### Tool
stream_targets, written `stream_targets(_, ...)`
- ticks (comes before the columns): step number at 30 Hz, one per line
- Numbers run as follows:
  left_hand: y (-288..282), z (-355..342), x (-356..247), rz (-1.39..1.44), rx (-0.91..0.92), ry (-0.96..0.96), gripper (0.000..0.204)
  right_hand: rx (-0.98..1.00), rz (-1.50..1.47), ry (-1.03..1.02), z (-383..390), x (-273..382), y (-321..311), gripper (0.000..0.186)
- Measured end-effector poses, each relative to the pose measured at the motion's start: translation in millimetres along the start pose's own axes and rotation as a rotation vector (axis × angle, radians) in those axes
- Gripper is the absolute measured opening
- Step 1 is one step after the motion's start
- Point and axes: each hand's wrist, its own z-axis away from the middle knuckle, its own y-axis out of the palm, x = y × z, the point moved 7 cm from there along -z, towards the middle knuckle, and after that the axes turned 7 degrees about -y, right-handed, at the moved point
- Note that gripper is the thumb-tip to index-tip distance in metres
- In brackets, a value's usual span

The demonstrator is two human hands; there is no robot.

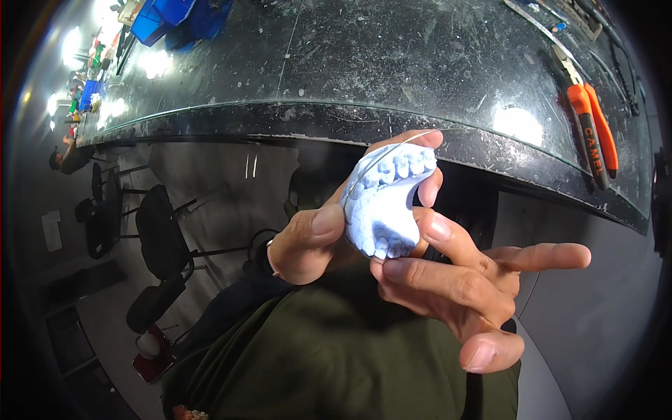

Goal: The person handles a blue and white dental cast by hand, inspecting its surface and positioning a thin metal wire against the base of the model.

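Note:
A pale blue dental cast (381,203) with moulded teeth is held over my lap, just off the table's near edge. My left hand (304,241) grips it, thumb on its left side and fingers wrapped behind, their tips showing at the upper right. A thin metal wire (406,141) curves along the outside of the upper row of teeth, and its free end sticks out to the right. At the lower end of the cast, my right hand (462,280) presses its fingers against the edge. One right finger points outward, and the right thumb stays off the cast.
The dark, scuffed table (364,63) spans the far side. Pliers (591,129) with orange and black handles lie at its right, near a metal strip (535,24). Blue bins (157,21) stand far left. Black chairs (161,224) are on the floor at left; a person (70,157) sits beyond.

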Motion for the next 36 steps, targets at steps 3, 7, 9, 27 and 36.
stream_targets(3, -1.3, 0.0, 2.0, -0.014, -0.005, -0.015, 0.103, 0.104, 0.175, 0.001, -9.7, 1.9, 2.7, 0.08)
stream_targets(7, -1.3, 4.0, 3.4, -0.158, -0.106, -0.099, 0.099, -0.024, 0.11, -0.231, -7.4, -6.6, 2.0, 0.091)
stream_targets(9, 2.2, 5.4, 6.8, -0.171, -0.116, -0.16, 0.096, -0.108, 0.045, -0.144, 2.5, -20.6, 3.8, 0.104)
stream_targets(27, 19.1, -2.9, -6.1, -0.178, -0.104, -0.28, 0.09, 0.339, 0.255, 0.204, -27.1, -25.0, -2.4, 0.132)
stream_targets(36, 5.4, 3.1, 7.8, -0.194, -0.102, -0.261, 0.091, 0.392, 0.295, 0.232, -22.8, -29.1, -2.0, 0.133)
